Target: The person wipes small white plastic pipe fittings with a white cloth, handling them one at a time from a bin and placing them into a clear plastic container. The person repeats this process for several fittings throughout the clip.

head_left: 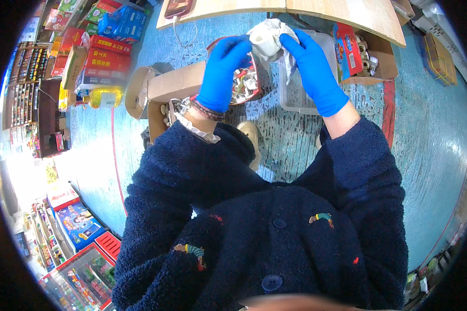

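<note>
Both my hands wear blue gloves and are raised in front of my dark fleece jacket. My right hand [312,67] grips a small white roll wrapped in crinkled clear plastic [269,37]. My left hand [222,66] hangs just left of the roll with its fingertips close to the wrapping; I cannot tell whether it touches it. Below my left hand sits a round red bowl [244,83] filled with small wrapped pieces. Under my right hand stands a clear plastic tub [296,93].
An open cardboard box [166,88] lies on the blue floor at the left. Another box with red packaging and small rolls [366,54] sits at the right. A wooden counter edge [347,13] runs along the top. Stacked red and blue cartons [106,57] and shelves fill the left.
</note>
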{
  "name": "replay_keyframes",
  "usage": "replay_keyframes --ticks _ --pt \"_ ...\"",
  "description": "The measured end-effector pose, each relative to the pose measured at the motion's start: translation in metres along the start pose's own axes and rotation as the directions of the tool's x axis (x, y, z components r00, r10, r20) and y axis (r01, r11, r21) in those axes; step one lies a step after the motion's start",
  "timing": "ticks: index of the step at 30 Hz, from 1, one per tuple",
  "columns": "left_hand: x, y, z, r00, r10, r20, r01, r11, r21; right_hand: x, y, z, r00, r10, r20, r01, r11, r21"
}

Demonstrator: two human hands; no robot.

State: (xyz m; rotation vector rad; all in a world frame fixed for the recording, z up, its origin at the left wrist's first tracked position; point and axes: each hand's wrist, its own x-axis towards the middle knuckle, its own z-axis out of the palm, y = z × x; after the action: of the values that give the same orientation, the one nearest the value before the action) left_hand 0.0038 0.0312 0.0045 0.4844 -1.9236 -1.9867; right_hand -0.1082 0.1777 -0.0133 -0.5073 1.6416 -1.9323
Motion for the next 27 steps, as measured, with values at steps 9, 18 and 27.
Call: replay_keyframes --ticks 9,18,27 --pt "-0.001 -0.005 0.004 0.987 -0.111 0.120 0.136 0.965 -0.226 -0.002 -0.004 0.003 0.992 -0.004 -0.123 0.019 0.992 0.125" --pt "-0.005 -0.006 0.010 0.986 -0.058 0.154 0.101 0.953 -0.286 -0.014 -0.010 0.018 0.967 -0.170 0.192 0.161 0.985 0.061" --pt "-0.007 -0.002 0.020 0.996 -0.076 0.044 0.082 0.984 -0.155 -0.014 -0.004 0.027 0.999 -0.029 0.039 0.013 0.933 0.359"
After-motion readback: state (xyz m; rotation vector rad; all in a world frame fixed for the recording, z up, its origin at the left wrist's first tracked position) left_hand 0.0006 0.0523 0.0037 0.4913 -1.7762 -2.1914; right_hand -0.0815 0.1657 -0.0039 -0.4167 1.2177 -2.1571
